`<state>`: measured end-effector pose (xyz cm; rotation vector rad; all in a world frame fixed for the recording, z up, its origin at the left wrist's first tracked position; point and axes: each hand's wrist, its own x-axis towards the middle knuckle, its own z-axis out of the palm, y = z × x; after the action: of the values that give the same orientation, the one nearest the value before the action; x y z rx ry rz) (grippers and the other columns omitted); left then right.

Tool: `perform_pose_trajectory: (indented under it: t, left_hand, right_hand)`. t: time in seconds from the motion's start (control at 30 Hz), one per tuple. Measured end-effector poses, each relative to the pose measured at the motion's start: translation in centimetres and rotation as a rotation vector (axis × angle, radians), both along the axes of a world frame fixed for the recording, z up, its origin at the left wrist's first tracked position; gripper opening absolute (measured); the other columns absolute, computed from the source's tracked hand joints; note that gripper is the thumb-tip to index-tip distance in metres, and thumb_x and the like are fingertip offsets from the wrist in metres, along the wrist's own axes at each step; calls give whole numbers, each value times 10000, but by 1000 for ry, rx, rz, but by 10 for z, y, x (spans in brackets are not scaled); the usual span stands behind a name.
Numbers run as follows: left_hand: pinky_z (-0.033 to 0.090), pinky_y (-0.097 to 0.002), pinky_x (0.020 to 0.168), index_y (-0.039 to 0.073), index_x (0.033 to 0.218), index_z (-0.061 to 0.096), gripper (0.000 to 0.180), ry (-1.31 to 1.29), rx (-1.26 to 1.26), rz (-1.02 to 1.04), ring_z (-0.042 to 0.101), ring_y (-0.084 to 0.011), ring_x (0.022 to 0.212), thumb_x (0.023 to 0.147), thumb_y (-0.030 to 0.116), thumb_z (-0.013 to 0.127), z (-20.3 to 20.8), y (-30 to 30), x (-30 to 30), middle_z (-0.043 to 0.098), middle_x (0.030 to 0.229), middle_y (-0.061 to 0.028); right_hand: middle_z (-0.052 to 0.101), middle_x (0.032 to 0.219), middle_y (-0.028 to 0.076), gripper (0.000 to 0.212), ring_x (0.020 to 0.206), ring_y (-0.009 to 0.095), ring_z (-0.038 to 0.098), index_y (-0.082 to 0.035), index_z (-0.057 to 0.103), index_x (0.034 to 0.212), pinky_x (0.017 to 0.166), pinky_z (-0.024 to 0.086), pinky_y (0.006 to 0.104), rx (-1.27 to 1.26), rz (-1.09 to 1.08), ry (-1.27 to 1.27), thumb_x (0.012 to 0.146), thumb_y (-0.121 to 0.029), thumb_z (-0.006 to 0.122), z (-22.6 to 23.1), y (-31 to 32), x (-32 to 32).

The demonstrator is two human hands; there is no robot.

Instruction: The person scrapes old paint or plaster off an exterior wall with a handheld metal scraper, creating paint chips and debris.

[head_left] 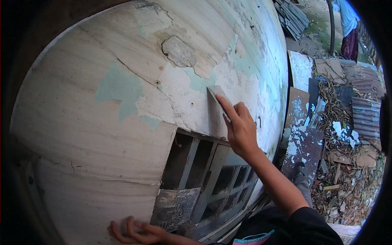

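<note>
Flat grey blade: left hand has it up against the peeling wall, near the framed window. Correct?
Not quite: the hand is wrong. The head view shows the flat grey blade in the right hand, not the left hand. The rest holds: it is up against the peeling wall, near the framed window.

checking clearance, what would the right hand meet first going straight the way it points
Beyond its flat tool, the right hand would probably meet the green patch on the wall; depth is unclear.
</note>
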<state>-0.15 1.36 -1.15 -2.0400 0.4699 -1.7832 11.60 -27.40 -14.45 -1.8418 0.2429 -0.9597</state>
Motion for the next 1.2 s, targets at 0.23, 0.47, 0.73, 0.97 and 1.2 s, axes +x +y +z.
perform_pose_trajectory:
  t: [0.23,0.47,0.73,0.97,1.2]
  left_hand:
    - [341,-585,1036,34,1030,587,237,-10,35,50,425,-394,1280,990,190,413,-1,3,0,454,1327,-207]
    - [342,-585,1040,32,1027,591,254,-7,29,-1,430,-394,1276,1003,208,409,0,3,2,448,1331,-200]
    - [339,-582,1041,38,1021,598,238,20,-122,-87,431,-388,1271,997,202,428,-3,2,2,465,1313,-194]
    - [326,-597,1031,39,987,595,292,9,-7,56,393,-398,1298,1012,262,407,-3,11,0,456,1320,-202]
    - [349,-555,1012,37,992,611,238,-15,19,43,439,-377,1267,988,202,439,-1,10,2,479,1305,-206]
  right_hand:
    - [466,885,129,679,817,314,503,-220,458,1433,719,431,408,25,48,70,804,-7,595,-10,12,-10]
    - [460,864,135,634,802,316,508,-219,459,1432,724,432,409,63,-1,2,842,-20,578,7,-17,14]
    - [456,859,133,611,803,319,508,-221,467,1427,721,431,410,71,39,-9,854,-40,581,1,-1,4]
    - [441,846,139,636,797,321,489,-213,480,1417,725,425,412,93,78,-91,826,15,538,5,-11,10]
    - [421,885,160,744,789,335,478,-217,469,1429,724,429,407,178,218,-45,752,84,530,4,27,-17]
